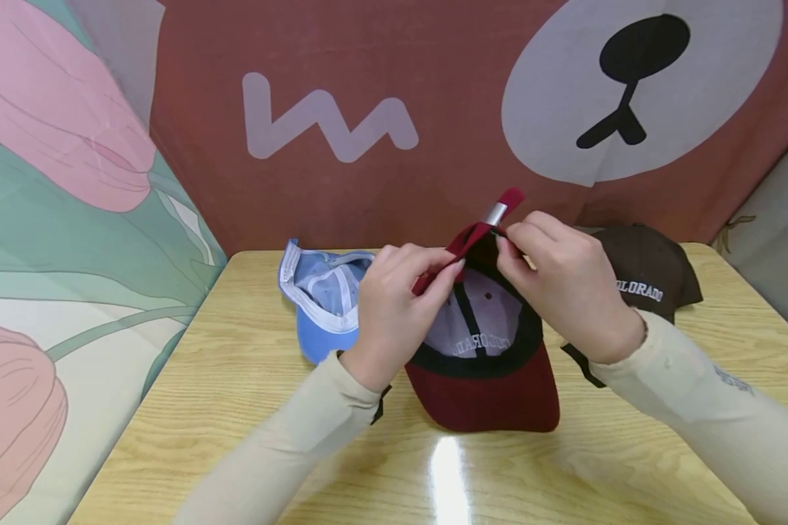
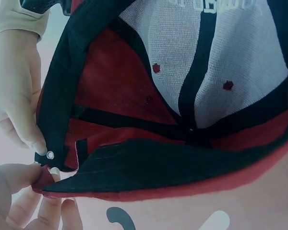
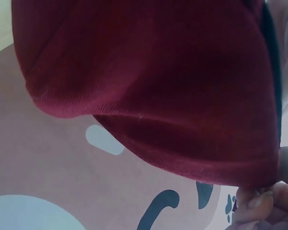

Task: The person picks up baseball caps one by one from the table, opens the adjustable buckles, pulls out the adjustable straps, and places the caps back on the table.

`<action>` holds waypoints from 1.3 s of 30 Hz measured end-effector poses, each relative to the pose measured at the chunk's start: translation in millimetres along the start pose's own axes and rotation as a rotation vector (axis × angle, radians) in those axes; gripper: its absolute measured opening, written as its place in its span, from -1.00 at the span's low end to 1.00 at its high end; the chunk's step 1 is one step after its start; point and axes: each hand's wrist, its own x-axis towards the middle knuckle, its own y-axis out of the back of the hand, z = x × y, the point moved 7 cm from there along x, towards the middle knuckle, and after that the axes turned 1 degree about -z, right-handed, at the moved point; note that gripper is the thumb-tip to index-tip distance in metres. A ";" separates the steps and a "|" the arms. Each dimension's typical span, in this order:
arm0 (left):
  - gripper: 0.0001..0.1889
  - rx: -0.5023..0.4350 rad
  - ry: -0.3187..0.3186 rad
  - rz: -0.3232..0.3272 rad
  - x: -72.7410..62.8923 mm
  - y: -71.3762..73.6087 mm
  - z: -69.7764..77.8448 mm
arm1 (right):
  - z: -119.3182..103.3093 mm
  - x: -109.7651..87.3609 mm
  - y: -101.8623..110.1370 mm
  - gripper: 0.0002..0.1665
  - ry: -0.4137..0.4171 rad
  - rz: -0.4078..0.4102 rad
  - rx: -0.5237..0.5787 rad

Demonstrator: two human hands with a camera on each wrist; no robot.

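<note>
A maroon baseball cap [image 1: 492,401] is held up above the table, its inside towards me and its brim pointing down at me. The left hand [image 1: 400,306] pinches the cap's rear edge between thumb and fingers. Opposite it, the right hand [image 1: 558,281] pinches the back strap by a silver metal buckle [image 1: 495,214]. A red strap end [image 1: 514,197] sticks up past the buckle. Pale lining [image 2: 235,57] and dark seam tape show inside the cap in the left wrist view. The cap's outer cloth [image 3: 149,72] fills much of the right wrist view.
A light blue cap [image 1: 325,339] lies upturned on the wooden table [image 1: 249,423] at the left. At the right stands a dark brown cap [image 1: 643,255] with white COLORADO lettering, partly behind the right arm. A printed cloth [image 1: 341,197] hangs behind the table.
</note>
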 end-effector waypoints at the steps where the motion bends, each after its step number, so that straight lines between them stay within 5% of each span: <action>1: -0.90 -0.005 0.002 -0.001 -0.3 -0.7 -0.3 | 0.1 -0.3 0.2 -0.88 -0.002 -0.002 -0.003; 39: -0.89 -0.007 0.024 0.001 -2.0 -3.4 -0.9 | 1.1 -1.6 1.5 -0.87 -0.015 -0.022 -0.006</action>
